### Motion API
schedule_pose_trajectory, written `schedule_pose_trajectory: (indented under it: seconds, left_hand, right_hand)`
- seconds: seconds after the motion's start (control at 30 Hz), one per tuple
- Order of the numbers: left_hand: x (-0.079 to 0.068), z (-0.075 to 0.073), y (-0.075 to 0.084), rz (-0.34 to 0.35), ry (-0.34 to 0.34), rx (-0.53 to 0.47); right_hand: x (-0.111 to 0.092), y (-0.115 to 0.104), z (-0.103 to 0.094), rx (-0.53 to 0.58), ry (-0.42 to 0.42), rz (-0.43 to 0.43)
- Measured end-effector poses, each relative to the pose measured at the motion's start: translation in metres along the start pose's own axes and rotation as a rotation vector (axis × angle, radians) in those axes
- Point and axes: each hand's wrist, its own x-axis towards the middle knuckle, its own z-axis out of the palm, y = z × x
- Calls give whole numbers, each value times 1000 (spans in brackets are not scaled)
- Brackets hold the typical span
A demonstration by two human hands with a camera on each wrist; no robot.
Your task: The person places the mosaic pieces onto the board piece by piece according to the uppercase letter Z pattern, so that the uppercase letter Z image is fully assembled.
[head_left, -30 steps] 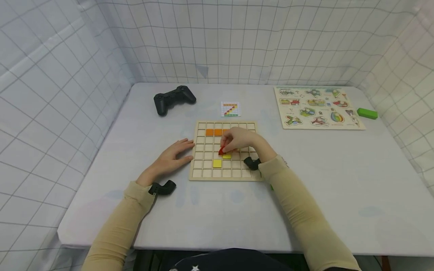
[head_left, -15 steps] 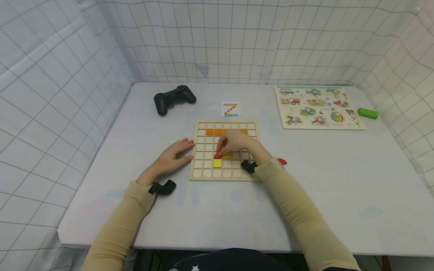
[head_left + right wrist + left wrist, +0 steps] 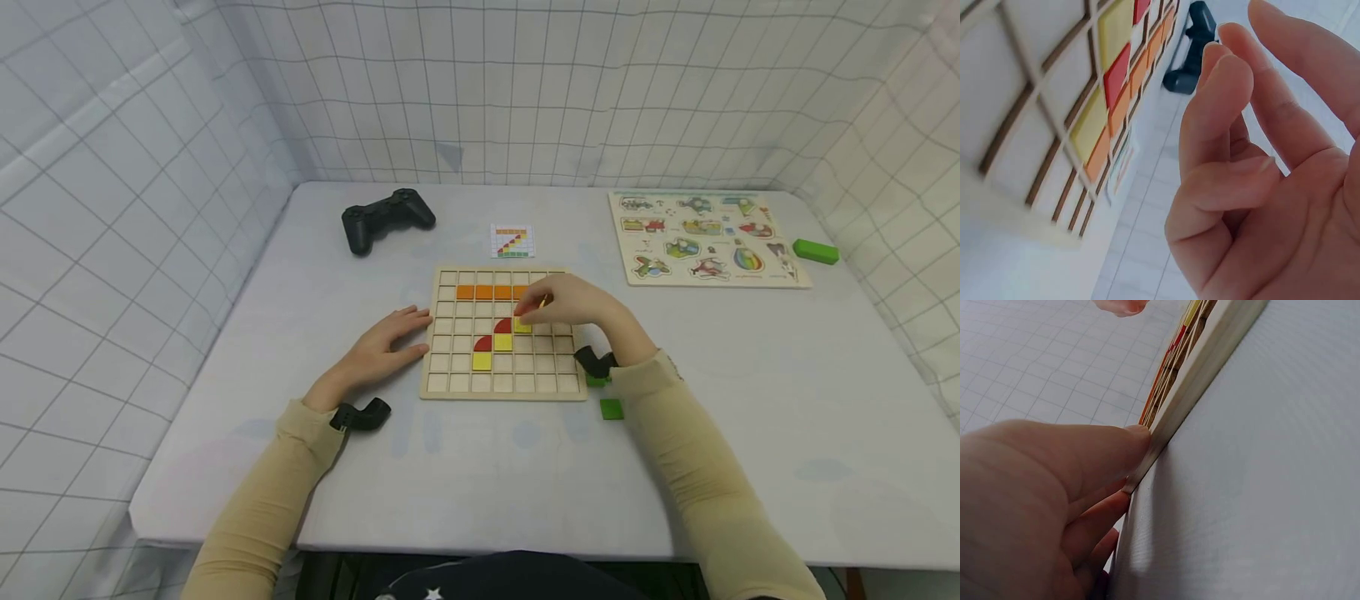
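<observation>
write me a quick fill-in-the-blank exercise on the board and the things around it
The left hand touches the ____ edge of the board.
The row of tiles nearest the picture card is ____.
In the head view, a ____ piece sits directly above the lowest yellow square.
The game controller is ____.

Missing words: left; orange; red; black

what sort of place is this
Probably a small booth for recording tabletop activities: a white table with a gridded tile board, closely surrounded by grid-patterned walls, and a black device at each wrist.
</observation>
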Motion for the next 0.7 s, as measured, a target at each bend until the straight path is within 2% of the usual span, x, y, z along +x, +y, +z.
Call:
schedule_pose_trajectory:
  seconds: [0.33, 0.7]
  left_hand:
    - [0, 0, 1, -8, 2, -7]
    - [0, 0, 1, -3, 3, -5]
  right_hand:
    - [-35, 36, -20, 28, 45, 76]
    - [-66, 73, -25, 37, 73, 130]
